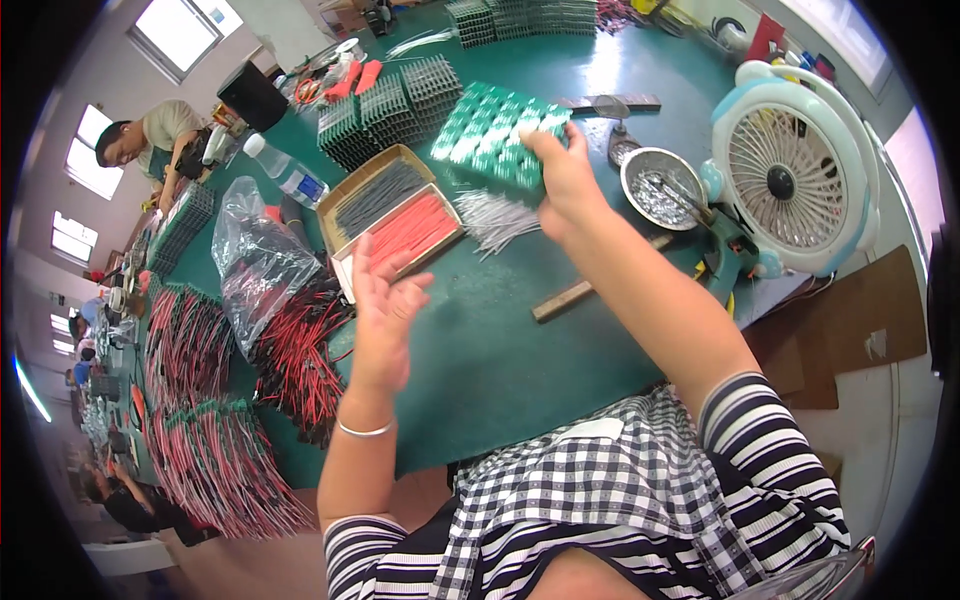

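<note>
My right hand (568, 175) grips a green circuit board panel (488, 135) by its right edge, thumb on top. The panel is tilted above the table and carries rows of small shiny parts. My left hand (385, 310) is raised with its fingers apart and nothing in it. Beside it lies a shallow cardboard tray (328, 222) with short black tubes (380, 197) and red tubes (405, 230) in separate sections. White tubes (497, 222) lie loose on the table, partly below the panel.
Bundles of red and black wires (300, 345), a clear plastic bag (255, 245) and a bottle (285, 172) stand left. Stacked board panels (390, 110) are behind. Right are a metal bowl (662, 188), a wooden strip (563, 300) and a fan (785, 180). A person (170, 145) works across.
</note>
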Demonstrator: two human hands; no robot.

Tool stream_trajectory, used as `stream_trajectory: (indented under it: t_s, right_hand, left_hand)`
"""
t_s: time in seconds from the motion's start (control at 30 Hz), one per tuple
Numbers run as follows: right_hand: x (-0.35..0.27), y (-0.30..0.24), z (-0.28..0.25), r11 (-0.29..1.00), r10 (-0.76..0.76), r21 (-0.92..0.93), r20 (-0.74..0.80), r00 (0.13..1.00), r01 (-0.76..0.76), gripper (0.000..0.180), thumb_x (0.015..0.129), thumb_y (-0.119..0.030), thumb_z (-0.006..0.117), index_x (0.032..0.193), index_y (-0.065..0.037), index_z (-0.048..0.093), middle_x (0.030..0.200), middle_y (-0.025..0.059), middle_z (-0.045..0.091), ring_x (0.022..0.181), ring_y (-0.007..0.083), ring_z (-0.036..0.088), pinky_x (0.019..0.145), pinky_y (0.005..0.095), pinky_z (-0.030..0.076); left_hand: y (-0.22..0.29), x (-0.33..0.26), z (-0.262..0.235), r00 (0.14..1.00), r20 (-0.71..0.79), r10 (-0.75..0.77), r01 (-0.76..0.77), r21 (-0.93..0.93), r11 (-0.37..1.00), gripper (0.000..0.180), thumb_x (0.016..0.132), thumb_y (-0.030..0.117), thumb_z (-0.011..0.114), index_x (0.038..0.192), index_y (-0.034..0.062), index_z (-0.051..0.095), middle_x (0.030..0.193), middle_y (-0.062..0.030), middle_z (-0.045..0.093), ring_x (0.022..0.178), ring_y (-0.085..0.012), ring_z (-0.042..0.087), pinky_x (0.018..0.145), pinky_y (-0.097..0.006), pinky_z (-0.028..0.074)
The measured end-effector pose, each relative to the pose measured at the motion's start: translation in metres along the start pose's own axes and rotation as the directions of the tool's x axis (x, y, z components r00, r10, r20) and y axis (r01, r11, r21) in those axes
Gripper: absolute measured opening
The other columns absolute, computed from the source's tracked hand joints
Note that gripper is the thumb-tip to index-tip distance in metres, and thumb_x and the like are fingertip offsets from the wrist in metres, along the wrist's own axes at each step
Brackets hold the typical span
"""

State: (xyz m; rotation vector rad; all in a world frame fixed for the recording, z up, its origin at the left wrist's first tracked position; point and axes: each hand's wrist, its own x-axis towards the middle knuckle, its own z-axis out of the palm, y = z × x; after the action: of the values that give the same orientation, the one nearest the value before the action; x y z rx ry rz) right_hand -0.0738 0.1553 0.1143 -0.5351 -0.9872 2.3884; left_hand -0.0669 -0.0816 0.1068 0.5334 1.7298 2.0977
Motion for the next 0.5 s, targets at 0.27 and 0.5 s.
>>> stream_trajectory:
  t_s: [0.27, 0.5]
  right_hand:
    - [0.105, 0.031, 0.018, 0.975, -0.117, -0.223, -0.486, 0.866, 0.007, 0.099, 0.072, -0.028, 0.072, 0.146, -0.021, 0.008, 0.143, 0.0192, 0.019, 0.126, 0.0360, 0.036, 0.099, 0.0510, 0.037]
    - [0.107, 0.047, 0.037, 0.966, -0.103, -0.249, -0.623, 0.775, -0.071, 0.098, 0.075, -0.029, 0.072, 0.147, -0.019, 0.007, 0.143, 0.0189, 0.021, 0.127, 0.0350, 0.037, 0.101, 0.0477, 0.037]
  left_hand:
    - [-0.035, -0.023, -0.031, 0.989, -0.120, -0.090, 0.079, -0.099, 0.992, 0.078, 0.087, 0.014, 0.062, 0.147, 0.0097, 0.013, 0.120, -0.0127, 0.047, 0.099, -0.0188, 0.056, 0.087, -0.030, 0.044]
    - [-0.028, -0.021, -0.037, 0.994, -0.076, -0.076, 0.067, -0.115, 0.991, 0.075, 0.087, 0.004, 0.059, 0.147, 0.0072, 0.014, 0.113, -0.0105, 0.051, 0.098, -0.0173, 0.054, 0.090, -0.031, 0.045]
